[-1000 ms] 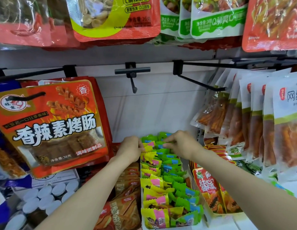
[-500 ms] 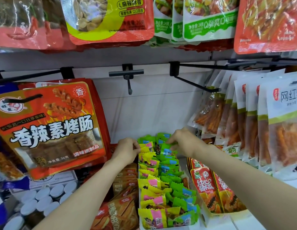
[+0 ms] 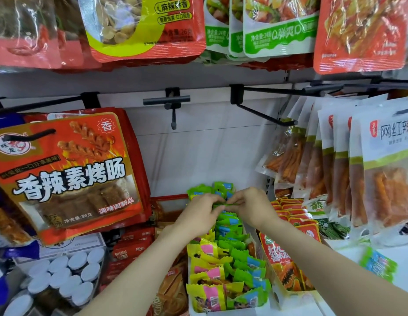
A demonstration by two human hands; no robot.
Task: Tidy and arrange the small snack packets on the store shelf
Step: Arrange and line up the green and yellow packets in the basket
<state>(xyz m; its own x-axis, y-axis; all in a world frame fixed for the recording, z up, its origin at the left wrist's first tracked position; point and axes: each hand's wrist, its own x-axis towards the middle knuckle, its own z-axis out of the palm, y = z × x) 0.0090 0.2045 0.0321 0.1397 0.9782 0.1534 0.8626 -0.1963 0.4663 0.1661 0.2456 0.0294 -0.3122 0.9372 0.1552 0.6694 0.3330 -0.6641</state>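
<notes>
A white display box (image 3: 232,310) on the shelf holds two rows of small snack packets: yellow-and-pink ones (image 3: 210,273) on the left, green-and-blue ones (image 3: 246,262) on the right. My left hand (image 3: 199,213) and my right hand (image 3: 251,207) meet over the far end of the box. Between them they pinch one small green packet (image 3: 221,204) by its two ends, just above the green row. More green packets (image 3: 218,188) stick up behind my fingers.
A big red sausage-snack bag (image 3: 66,174) hangs at the left, white bags of orange strips (image 3: 381,179) at the right. Bare black hooks (image 3: 173,103) jut out above. Papaya packets (image 3: 283,265) stand right of the box, white-lidded jars (image 3: 61,279) lower left, a loose green packet (image 3: 378,263) far right.
My hands, a packet's width apart before, have come together at the back of the box and now hold one green packet between them. The view has shifted slightly.
</notes>
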